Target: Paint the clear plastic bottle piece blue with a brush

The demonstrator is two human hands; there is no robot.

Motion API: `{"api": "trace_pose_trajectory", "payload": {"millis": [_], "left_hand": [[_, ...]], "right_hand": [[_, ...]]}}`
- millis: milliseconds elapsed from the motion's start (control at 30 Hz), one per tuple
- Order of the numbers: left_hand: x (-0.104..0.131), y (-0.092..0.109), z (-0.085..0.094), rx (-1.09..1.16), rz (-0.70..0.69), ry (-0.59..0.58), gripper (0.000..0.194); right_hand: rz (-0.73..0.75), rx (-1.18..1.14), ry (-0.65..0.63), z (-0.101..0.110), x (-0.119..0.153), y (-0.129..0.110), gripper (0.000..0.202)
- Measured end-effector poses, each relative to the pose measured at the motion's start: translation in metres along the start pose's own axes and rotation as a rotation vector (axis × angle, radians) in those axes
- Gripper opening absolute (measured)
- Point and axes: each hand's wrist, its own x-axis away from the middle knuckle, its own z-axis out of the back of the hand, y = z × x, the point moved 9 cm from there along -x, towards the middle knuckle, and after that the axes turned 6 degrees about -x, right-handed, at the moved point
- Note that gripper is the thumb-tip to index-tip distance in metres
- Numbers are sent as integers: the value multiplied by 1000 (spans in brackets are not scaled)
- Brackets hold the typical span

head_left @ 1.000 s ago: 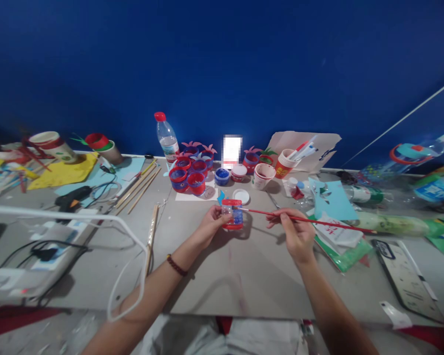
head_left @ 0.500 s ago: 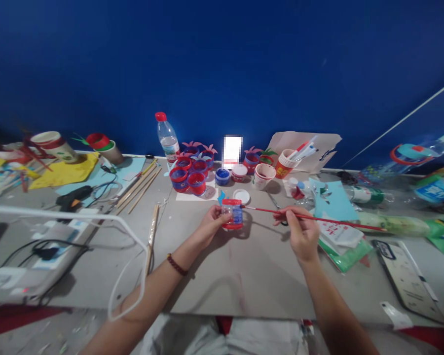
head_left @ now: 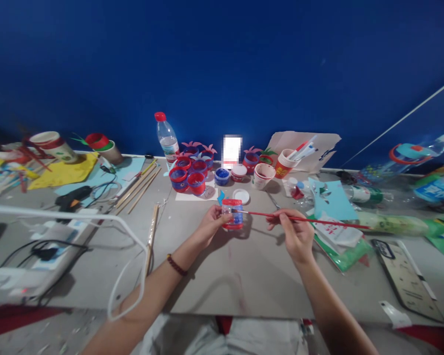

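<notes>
My left hand (head_left: 211,223) is closed round a short clear plastic cup (head_left: 237,220) lying on its side, with red bands at both ends and blue paint on part of its wall. A long red paintbrush (head_left: 318,219) is pinched in my right hand (head_left: 295,232); its tip touches the cup's side. Just behind the cup lies a white jar lid (head_left: 241,196). Beyond it are an uncapped jar of blue paint (head_left: 222,176) and a jar with a pinkish-white top (head_left: 239,172). Several red-and-blue painted cups (head_left: 197,183) stand on white paper to the left.
A water bottle (head_left: 167,138) and a lit, blurred-out screen (head_left: 232,151) stand by the blue wall. Paper cups (head_left: 264,176), one with pens, are behind. Wooden sticks (head_left: 136,190), a glue gun (head_left: 74,196) and a power strip (head_left: 62,256) lie left; a phone (head_left: 407,281) and plastic bottles lie right.
My right hand has moved a little left with the paintbrush, so its tip has gone from the cup's right edge onto the side. The left hand and the cup stay in place.
</notes>
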Motion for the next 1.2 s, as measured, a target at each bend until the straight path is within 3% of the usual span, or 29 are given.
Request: {"api": "trace_pose_trajectory", "payload": {"millis": [133, 500, 800, 1200], "left_hand": [[0, 1, 1, -1, -3, 16, 47], [-1, 1, 0, 10, -7, -8, 46], [2, 2, -2, -42, -3, 8, 54], [-1, 1, 1, 11, 1, -5, 52]], "right_hand": [[17, 37, 27, 1, -2, -6, 24], [17, 0, 159, 26, 0, 10, 22], [36, 18, -1, -4, -2, -9, 21], [54, 37, 112, 19, -5, 1, 21]]}}
